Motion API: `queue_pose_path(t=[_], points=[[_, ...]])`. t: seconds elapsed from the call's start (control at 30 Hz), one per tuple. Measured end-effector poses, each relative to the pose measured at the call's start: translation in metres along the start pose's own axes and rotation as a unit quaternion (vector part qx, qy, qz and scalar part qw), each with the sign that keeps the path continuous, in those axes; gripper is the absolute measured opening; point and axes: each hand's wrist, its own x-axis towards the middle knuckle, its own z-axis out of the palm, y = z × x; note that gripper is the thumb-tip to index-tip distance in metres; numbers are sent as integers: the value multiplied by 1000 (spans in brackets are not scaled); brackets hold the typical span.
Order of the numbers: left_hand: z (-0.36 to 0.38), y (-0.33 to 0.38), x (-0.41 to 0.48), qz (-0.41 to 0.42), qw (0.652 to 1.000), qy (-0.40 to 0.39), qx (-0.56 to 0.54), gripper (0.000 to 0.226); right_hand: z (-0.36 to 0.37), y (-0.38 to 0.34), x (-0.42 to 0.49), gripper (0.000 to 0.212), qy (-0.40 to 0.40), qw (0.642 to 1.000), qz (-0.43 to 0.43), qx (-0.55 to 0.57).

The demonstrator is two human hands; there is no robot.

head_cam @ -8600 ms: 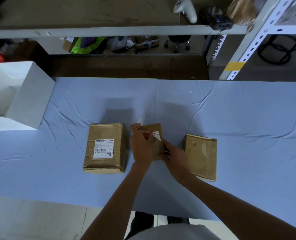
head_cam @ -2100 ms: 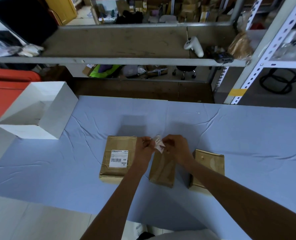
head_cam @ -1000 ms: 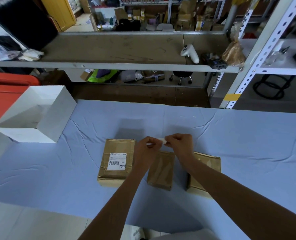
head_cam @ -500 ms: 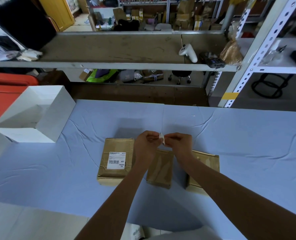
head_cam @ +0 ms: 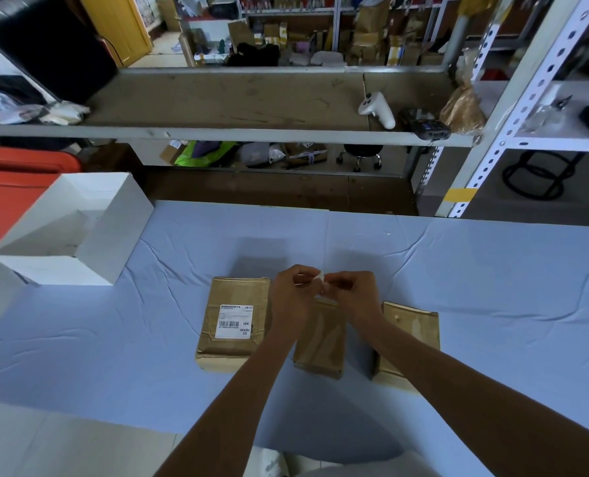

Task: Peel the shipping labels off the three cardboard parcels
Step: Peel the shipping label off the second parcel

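Left hand (head_cam: 291, 297) and right hand (head_cam: 355, 297) have fingers curled, both pinching a small crumpled white label scrap (head_cam: 319, 277) over the far end of the narrow bare brown cardboard parcel (head_cam: 320, 342); at its 9 o'clock, a larger brown cardboard parcel (head_cam: 231, 354) with a white barcode label (head_cam: 234, 321) stuck on top; at 3 o'clock, another bare brown parcel (head_cam: 413, 332); all lie on the pale blue cloth table (head_cam: 492, 287); open white box (head_cam: 114, 235) at 10 o'clock.
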Motion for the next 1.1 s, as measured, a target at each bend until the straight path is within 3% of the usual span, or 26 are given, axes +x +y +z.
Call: queue_pose_path(t=[0.17, 0.37, 0.47, 0.6, 0.73, 0.83, 0.93, 1.1], points=[[-5, -7, -1, -68, 995, -56, -51, 10, -9, -6, 2, 5, -29, 993, -65, -92], [-12, -11, 1, -19, 995, -68, -66, 9, -6, -14, 3, 8, -63, 990, -67, -103], [-13, -10, 4, -2, 996, -66, -64, 14, -2, -20, 4, 11, -63, 996, -29, -56], [-13, -7, 9, -38, 992, -48, -106, 36, 4, -31, -5, 7, -44, 997, 31, 60], [-8, 1, 5, -33, 999, -25, 6, 21, 19, -29, -8, 16, 27, 993, 87, 77], [-4, -4, 5, -4, 997, 1, 79, 17, 28, -27, -8, 9, 78, 985, 133, 77], [-4, -5, 6, -27, 998, -4, 54, 17, 28, -25, -6, 14, 95, 979, 154, 89], [-5, 4, 8, -67, 995, -28, -68, 5, 20, -28, -7, 4, 60, 994, 73, 48]])
